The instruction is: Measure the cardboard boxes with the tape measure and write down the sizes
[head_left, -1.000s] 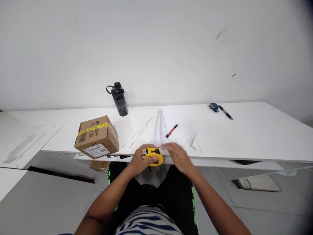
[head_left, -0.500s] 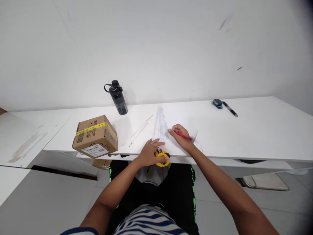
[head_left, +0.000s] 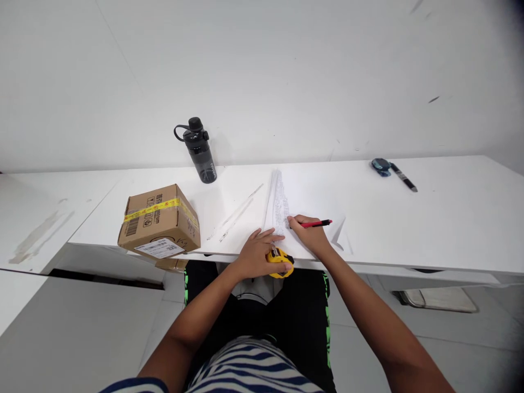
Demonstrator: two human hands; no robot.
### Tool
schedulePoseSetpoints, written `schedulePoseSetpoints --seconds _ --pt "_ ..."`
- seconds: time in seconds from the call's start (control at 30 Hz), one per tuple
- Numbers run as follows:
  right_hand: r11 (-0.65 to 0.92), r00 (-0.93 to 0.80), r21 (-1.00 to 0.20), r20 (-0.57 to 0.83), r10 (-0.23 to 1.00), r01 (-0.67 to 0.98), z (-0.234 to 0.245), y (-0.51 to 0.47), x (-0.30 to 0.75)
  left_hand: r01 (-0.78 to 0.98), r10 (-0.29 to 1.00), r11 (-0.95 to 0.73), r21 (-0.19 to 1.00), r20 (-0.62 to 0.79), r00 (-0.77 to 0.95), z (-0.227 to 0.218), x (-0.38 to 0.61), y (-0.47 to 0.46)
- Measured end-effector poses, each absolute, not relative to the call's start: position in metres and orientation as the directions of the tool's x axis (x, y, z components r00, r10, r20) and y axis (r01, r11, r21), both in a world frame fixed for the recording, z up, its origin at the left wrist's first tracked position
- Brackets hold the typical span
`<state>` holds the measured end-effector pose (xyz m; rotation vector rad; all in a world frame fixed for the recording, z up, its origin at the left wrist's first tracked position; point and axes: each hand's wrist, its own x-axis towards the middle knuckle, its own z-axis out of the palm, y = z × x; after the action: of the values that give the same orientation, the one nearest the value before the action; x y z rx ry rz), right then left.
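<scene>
Along the white worktop (head_left: 426,229) I see a taped cardboard box (head_left: 151,221), written-on paper (head_left: 279,204) to its right, and there a left hand (head_left: 254,257), fingers spread, and right hand (head_left: 310,236), pinching, holding respectively a yellow tape measure (head_left: 281,256) by the front edge and a red pen (head_left: 318,223).

Left hand (head_left: 257,255) half-curled; right hand (head_left: 311,233) in pinch grip.

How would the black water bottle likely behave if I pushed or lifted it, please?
The black water bottle would probably tip if pushed high up, being tall and narrow. Once down, it might roll, as it looks round-sided. Its carry loop could make lifting easier.
</scene>
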<state>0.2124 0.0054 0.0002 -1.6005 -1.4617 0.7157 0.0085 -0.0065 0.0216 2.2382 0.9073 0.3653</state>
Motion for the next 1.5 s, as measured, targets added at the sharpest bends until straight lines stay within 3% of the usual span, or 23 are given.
schedulePoseSetpoints --seconds 1.5 --pt "-0.02 0.245 -0.886 0.106 0.964 0.463 -0.0077 0.002 0.2142 0.498 0.684 -0.552 0.668 0.021 0.729 0.0193 0.0062 -0.0082"
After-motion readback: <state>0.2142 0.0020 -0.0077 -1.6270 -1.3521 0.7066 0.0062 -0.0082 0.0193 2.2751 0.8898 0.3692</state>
